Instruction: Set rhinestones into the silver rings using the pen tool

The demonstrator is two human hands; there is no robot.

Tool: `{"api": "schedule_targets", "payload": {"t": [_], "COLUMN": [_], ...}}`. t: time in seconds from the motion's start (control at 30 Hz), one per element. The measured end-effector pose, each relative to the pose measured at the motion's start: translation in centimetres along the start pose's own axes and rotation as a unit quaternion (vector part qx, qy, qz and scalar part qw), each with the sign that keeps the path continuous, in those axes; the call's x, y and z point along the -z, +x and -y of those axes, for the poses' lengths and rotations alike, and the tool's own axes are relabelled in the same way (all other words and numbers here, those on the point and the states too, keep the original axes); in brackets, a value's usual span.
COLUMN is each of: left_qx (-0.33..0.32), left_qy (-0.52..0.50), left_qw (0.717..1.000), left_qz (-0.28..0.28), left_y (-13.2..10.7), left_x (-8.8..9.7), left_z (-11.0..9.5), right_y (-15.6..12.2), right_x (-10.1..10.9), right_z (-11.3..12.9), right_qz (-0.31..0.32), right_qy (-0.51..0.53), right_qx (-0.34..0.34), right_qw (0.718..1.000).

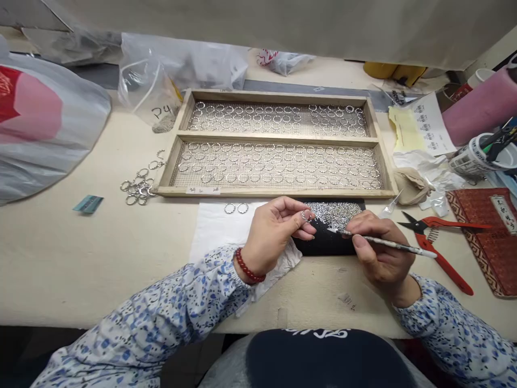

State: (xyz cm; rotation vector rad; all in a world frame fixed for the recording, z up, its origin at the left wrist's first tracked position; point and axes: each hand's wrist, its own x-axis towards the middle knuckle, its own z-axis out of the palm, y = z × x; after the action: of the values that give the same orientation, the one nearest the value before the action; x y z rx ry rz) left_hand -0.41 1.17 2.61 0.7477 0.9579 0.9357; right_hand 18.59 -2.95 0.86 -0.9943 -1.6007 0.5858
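Observation:
Between the thumb and fingers of my left hand (274,231) is a small silver ring (307,216). My right hand (382,256) grips a slim pen-like tool (398,246), its pale pointed tip over a black mat (323,247). Tiny glittering stones (331,214) are spread across the mat's upper part, just beyond both hands. Beneath my left hand lies white tissue paper (210,229), with two silver rings (236,208) at its top edge. Behind stands a two-part wooden tray (274,192) with a mesh bottom, holding rows of similar rings.
A pile of loose rings (138,187) and a small blue-green card (88,205) lie to the left. Red-handled cutters (440,253) and a brown patterned pouch (480,242) are on the right. Plastic bags (44,124) stand left and behind; a white tub (480,156) holds tools.

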Motion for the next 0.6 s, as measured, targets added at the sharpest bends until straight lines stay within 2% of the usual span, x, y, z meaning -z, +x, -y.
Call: {"api": "schedule_targets", "payload": {"t": [0.13,0.23,0.3,0.37,0.43,0.5,0.57,0.6], "left_qx": [0.032,0.029,0.004,-0.059,-0.134,-0.185,-0.224,-0.235], "left_qy": [-0.013,0.016,0.067,0.138,0.245,0.343,0.431,0.477], "left_qw": [0.999,0.999,0.998,0.988,0.959,0.915,0.854,0.815], "left_qz": [-0.008,-0.007,-0.006,-0.017,-0.049,-0.107,-0.185,-0.231], "left_y": [0.1,-0.3,-0.8,-1.2,-1.5,-1.6,-1.5,-1.3], "left_x": [0.2,0.7,1.5,2.7,4.5,6.7,9.2,10.4], "left_z": [-0.6,-1.0,-1.5,-2.2,-3.3,-4.8,-6.5,-7.4], "right_y": [0.0,0.0,0.0,-0.1,-0.1,-0.2,-0.3,-0.4], "right_x": [0.0,0.1,0.2,0.3,0.5,0.6,0.7,0.7], "right_z": [-0.2,-0.2,-0.1,-0.1,-0.1,-0.2,-0.2,-0.3], "right_qz": [-0.01,-0.012,-0.01,-0.014,-0.018,-0.016,-0.015,-0.015], "right_qy": [-0.012,-0.01,-0.01,-0.013,-0.016,-0.015,-0.012,-0.014], "right_qx": [-0.006,-0.002,-0.001,0.0,0.003,0.004,0.003,0.001], "right_qw": [1.0,1.0,1.0,1.0,1.0,1.0,1.0,1.0]}}
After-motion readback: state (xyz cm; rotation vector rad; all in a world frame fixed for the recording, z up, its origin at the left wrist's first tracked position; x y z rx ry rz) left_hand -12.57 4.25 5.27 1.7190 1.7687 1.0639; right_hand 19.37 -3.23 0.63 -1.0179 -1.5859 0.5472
